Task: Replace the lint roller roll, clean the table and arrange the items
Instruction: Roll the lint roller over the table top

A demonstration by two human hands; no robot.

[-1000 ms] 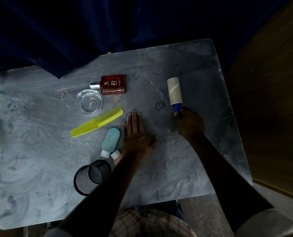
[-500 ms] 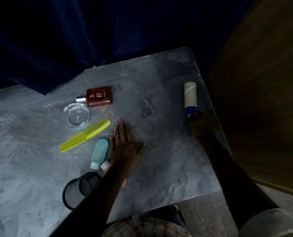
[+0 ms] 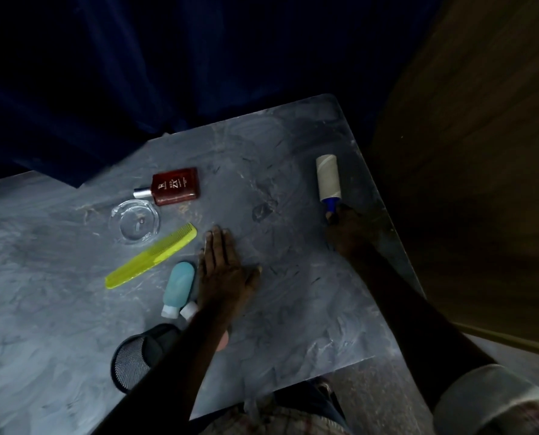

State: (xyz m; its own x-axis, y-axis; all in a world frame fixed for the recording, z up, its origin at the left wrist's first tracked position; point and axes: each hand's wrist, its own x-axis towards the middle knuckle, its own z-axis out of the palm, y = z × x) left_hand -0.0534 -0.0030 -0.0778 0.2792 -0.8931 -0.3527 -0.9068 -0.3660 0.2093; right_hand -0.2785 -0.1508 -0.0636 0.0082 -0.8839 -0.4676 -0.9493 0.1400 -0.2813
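Grey marble table [image 3: 293,324] | right hand [image 3: 348,233] is gripping the lint roller [image 3: 327,178] by its blue handle | left hand [image 3: 224,271] is lying flat, fingers together, beside the teal bottle [image 3: 180,285]

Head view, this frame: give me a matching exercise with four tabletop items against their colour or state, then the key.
Things:
1. comb
2. perfume bottle
3. lint roller
4. mesh cup

Descriptions:
A. black, lying on its side
B. held by the right hand, bare cardboard roll
C. yellow-green, lying diagonally
D. reddish-brown, silver cap, lying flat

Pairs: 1-C, 2-D, 3-B, 4-A
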